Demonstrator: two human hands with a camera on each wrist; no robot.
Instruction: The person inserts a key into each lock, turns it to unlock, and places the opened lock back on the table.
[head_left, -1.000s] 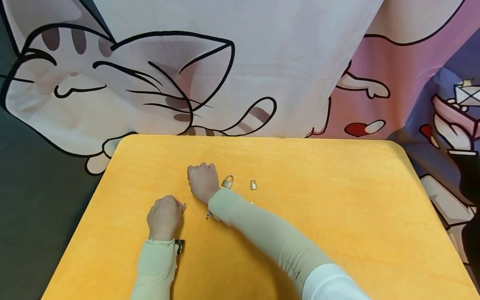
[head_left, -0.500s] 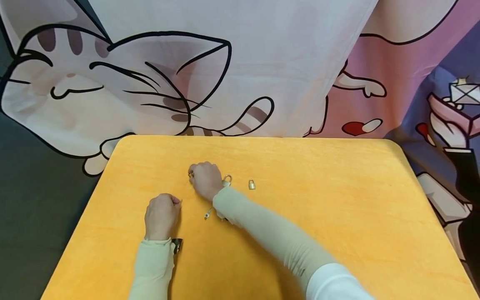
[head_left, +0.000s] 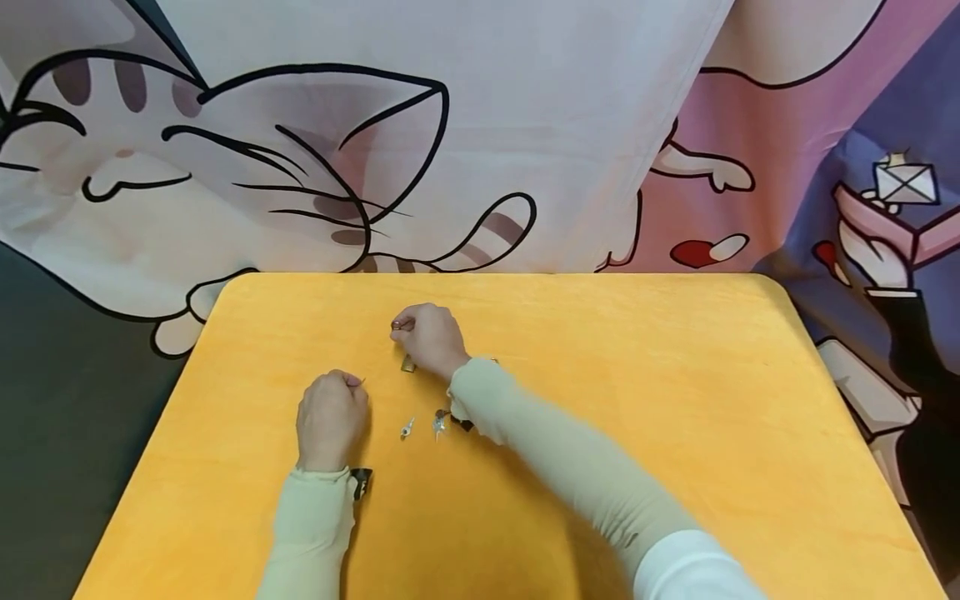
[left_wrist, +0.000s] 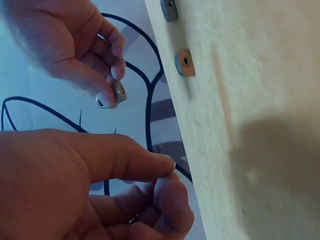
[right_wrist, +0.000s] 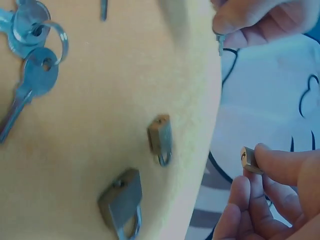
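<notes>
Right-wrist view, upper right: pinches slim silver-metal key (right_wrist: 220,43) in left hand (right_wrist: 266,19); lower right, boxy brass padlock (right_wrist: 250,160) in right hand (right_wrist: 275,192).

A table (head_left: 675,400) bears keys (right_wrist: 39,80) and 2, perhaps 3, padlocks (right_wrist: 122,197).

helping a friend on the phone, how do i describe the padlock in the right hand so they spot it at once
Start at the yellow table and find the right hand, the one farther forward. It pinches a small brass-coloured padlock. Other padlocks rest on the table; this one alone is held up in the air.
</notes>
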